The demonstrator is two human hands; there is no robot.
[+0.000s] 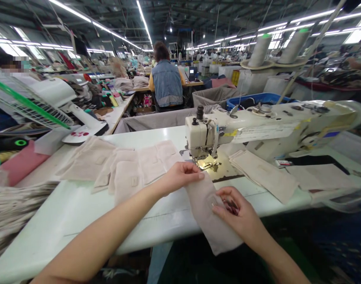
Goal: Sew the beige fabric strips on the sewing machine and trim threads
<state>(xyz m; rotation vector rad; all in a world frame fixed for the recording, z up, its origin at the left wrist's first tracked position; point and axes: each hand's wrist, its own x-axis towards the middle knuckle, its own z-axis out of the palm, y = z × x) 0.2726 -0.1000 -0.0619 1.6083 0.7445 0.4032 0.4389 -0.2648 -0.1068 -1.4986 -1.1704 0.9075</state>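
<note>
A beige fabric piece (211,217) with a small rectangular stitched patch hangs over the front edge of the white sewing table (168,215). My left hand (183,175) pinches its upper end, just in front of the presser foot of the sewing machine (198,136). Closed on the fabric's right edge beside the patch is my right hand (238,211). A small dark, shiny object (232,206) shows in the right palm; its kind is partly hidden by the fingers. Several similar beige pieces (127,179) lie overlapping to the left of the machine.
More folded beige pieces (264,175) lie right of the needle. Thread cones (259,51) stand behind the machine. A white fan (57,92) and a stack of cloth (17,209) are at left. A person in a denim vest (167,83) sits ahead, back turned.
</note>
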